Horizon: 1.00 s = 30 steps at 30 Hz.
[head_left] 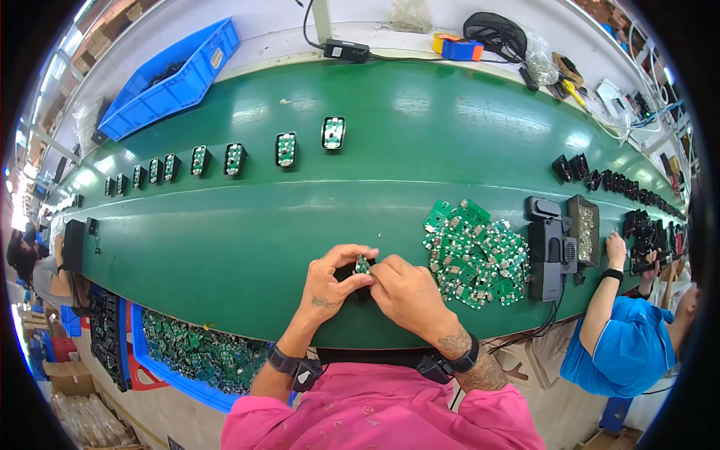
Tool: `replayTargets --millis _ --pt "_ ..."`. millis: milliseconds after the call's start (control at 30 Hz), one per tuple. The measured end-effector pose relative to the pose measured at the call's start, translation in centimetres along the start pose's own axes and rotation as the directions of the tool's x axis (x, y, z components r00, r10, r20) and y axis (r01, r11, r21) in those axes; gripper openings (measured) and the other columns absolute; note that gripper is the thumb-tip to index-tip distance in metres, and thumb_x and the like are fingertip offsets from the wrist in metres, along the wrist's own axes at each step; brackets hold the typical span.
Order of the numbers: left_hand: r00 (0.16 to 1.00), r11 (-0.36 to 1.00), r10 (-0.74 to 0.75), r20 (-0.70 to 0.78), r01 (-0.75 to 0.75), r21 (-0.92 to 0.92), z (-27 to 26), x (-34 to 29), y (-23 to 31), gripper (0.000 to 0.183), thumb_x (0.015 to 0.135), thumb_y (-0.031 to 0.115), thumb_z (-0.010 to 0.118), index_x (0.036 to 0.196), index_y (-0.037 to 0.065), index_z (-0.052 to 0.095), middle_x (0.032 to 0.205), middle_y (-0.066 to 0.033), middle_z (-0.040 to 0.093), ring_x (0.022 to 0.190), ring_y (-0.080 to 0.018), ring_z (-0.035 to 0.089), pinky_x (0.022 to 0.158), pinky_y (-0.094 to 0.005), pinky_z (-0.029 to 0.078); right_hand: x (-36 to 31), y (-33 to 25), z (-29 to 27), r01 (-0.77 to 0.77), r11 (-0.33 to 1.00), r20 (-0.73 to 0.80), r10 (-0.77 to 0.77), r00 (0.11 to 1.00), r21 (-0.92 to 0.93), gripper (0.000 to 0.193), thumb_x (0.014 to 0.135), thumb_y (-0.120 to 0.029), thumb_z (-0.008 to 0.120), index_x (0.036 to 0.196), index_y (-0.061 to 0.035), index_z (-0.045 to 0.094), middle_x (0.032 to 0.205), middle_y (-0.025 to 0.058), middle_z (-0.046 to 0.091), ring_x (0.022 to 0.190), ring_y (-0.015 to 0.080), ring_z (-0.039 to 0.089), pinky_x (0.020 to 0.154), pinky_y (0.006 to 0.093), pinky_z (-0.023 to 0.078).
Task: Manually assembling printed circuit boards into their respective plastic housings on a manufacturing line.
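Observation:
At the front edge of the bench, my left hand is closed round a small green circuit board, its thumb and fingers on either side. My right hand meets it from the right, with closed fingertips pressing at the same board. Something black, perhaps a housing, shows in part behind and below the board; my fingers hide most of it. Right of my hands lies a loose heap of green circuit boards. Across the bench stands a row of black housings with boards in them, one of them a housing near the middle.
Beyond the heap are a black device with cables and a tray of small metal parts. A co-worker in a blue shirt sits at right. A blue crate stands far left; a blue bin of boards is below the edge.

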<state>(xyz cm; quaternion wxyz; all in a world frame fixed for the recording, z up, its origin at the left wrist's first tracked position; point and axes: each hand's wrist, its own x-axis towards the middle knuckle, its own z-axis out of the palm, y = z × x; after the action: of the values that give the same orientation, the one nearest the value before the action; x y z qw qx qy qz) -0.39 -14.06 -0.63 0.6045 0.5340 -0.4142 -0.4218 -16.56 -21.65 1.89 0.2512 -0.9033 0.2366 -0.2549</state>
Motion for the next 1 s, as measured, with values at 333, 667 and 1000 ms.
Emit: replayTargets --millis 333,667,1000 --pt "0.953 0.857 0.303 -0.012 -0.267 0.441 2.3 -0.5 -0.3 0.042 0.092 0.008 0.062 0.133 -0.002 0.059 0.105 -0.0119 0.07 0.103 -0.0253 0.062 0.094 -0.0348 0.048 -0.2 0.5 2.1 -0.01 0.984 -0.29 0.062 0.955 0.175 0.005 0.077 0.0 0.066 0.081 -0.0001 0.063 0.071 0.0092 0.059 0.054 0.0227 0.06 0.047 0.0341 0.048" --pt "0.939 0.898 0.29 -0.184 -0.2 0.391 4.0 -1.0 -0.8 0.046 0.1 0.024 0.06 0.136 -0.004 0.056 0.114 -0.0109 0.069 0.106 -0.0207 0.061 0.096 -0.032 0.047 -0.1 0.2 1.8 -0.127 0.87 -0.264 0.28 0.923 0.476 0.003 0.08 0.002 0.066 0.079 0.0015 0.063 0.072 0.0095 0.061 0.06 0.0187 0.064 0.052 0.0294 0.05" --pt "0.988 0.983 -0.064 -0.143 0.037 -0.181 2.6 -1.9 -1.0 0.058 0.096 0.027 0.069 0.141 -0.002 0.046 0.13 -0.0125 0.062 0.116 -0.0193 0.059 0.096 -0.0303 0.05 -0.2 0.0 0.9 -0.339 0.517 0.173 0.343 0.923 0.786 0.067 0.081 -0.001 0.07 0.142 0.0004 0.043 0.119 0.0117 0.053 0.076 0.0113 0.067 0.063 0.0252 0.054"
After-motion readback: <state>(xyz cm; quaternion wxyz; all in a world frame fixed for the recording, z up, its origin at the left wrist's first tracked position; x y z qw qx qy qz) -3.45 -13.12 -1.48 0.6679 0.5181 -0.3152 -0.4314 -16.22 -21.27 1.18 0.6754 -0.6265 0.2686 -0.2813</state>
